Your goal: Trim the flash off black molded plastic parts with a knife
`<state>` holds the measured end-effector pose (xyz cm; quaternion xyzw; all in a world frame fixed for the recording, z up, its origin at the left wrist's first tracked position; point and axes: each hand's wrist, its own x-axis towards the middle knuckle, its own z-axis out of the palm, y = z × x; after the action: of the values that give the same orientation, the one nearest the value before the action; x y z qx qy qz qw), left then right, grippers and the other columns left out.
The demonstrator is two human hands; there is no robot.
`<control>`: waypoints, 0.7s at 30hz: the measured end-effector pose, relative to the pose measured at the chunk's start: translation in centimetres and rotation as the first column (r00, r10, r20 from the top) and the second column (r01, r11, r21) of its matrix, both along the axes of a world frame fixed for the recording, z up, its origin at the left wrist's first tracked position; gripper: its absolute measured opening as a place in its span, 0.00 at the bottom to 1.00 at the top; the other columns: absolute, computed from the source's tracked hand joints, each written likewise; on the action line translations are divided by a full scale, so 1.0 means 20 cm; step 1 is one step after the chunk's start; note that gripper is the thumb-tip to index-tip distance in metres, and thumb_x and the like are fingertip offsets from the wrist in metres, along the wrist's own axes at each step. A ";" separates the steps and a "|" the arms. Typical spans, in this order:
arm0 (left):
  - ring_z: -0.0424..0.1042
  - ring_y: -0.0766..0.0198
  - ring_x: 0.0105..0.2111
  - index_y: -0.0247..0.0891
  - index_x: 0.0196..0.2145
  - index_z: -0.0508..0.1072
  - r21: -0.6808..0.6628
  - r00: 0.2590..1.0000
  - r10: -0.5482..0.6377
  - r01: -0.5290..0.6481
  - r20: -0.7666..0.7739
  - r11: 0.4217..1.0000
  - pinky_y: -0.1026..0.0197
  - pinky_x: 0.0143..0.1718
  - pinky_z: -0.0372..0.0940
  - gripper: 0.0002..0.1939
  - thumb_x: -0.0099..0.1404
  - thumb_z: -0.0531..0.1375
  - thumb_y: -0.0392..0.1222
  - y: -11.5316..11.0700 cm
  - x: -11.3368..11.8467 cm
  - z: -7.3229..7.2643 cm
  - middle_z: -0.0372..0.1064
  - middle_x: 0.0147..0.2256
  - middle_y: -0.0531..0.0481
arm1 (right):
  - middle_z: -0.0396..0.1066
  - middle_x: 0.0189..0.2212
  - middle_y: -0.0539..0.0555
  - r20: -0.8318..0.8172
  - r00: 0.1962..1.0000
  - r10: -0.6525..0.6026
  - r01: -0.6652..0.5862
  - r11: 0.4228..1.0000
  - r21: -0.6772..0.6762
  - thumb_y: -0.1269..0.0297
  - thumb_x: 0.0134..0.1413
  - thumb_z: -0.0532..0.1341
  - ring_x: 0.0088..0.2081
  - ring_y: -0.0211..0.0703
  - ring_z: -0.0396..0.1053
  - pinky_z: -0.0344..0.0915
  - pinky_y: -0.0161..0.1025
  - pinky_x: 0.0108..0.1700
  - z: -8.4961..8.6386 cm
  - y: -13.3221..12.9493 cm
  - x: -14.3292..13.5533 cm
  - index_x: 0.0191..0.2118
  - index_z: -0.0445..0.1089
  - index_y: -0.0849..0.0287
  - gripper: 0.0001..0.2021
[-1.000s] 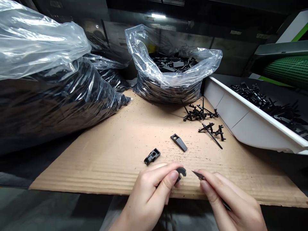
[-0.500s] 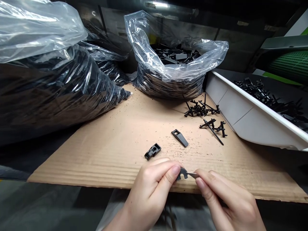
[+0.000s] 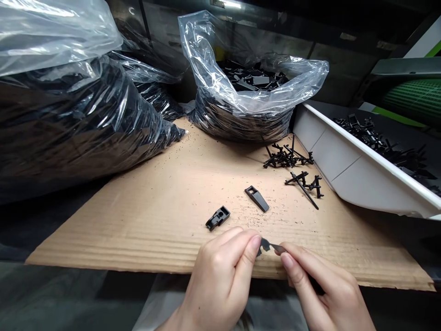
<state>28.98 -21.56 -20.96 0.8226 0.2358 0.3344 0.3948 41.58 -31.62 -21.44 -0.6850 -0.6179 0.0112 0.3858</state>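
Near the cardboard's front edge, my left hand (image 3: pixel 223 271) pinches a small dark notched piece (image 3: pixel 264 245) between thumb and forefinger. My right hand (image 3: pixel 324 280) grips a thin pointed blade (image 3: pixel 277 248), its tip touching or very near the notched piece. Most of the blade's holder, if any, is hidden in the fingers. Just beyond my left hand lies a black clip-like part (image 3: pixel 218 218) with a round hole. A flat tapered black part (image 3: pixel 257 198) with a square opening lies to its right, farther back.
Black branching sprues (image 3: pixel 287 156) lie at the back right of the cardboard (image 3: pixel 138 220). An open plastic bag (image 3: pixel 241 115) of black parts stands behind, a larger full bag (image 3: pixel 69 128) at left. A white bin (image 3: pixel 330 147) of black pieces borders the right.
The notched piece has tilted slightly and shifted a little to the right in my left fingers. The blade remains in my right hand, close against it. The view has moved slightly.
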 end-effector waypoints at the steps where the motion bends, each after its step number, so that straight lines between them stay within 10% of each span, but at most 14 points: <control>1: 0.64 0.65 0.25 0.35 0.24 0.66 -0.006 1.000 -0.001 0.001 -0.002 1.000 0.64 0.28 0.57 0.13 0.64 0.48 0.32 0.00 0.00 0.00 0.63 0.23 0.51 | 0.70 0.22 0.47 -0.021 1.000 -0.004 0.004 1.000 0.009 0.72 0.53 0.54 0.22 0.32 0.69 0.64 0.25 0.25 0.00 0.00 0.00 0.37 0.66 0.56 0.07; 16: 0.62 0.65 0.24 0.37 0.21 0.63 -0.128 0.997 -0.066 0.060 -0.045 0.990 0.65 0.26 0.56 0.16 0.65 0.47 0.36 0.02 -0.01 0.01 0.60 0.21 0.52 | 0.74 0.24 0.49 -0.155 0.969 0.194 -0.238 0.906 -0.351 0.63 0.54 0.54 0.28 0.39 0.72 0.68 0.30 0.29 0.14 0.02 0.07 0.28 0.73 0.55 0.11; 21: 0.61 0.66 0.22 0.37 0.19 0.60 -0.171 0.998 -0.059 0.053 -0.033 0.984 0.66 0.24 0.55 0.17 0.65 0.47 0.37 0.02 -0.01 0.02 0.58 0.19 0.54 | 0.76 0.30 0.48 -0.265 0.963 -0.039 -0.018 0.978 -0.209 0.60 0.48 0.60 0.30 0.39 0.73 0.70 0.29 0.31 0.11 -0.02 0.08 0.35 0.73 0.51 0.07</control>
<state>28.88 -21.10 -20.59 0.7985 0.2477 0.2864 0.4681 43.26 -31.99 -19.27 -0.7173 -0.5517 0.1667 0.3917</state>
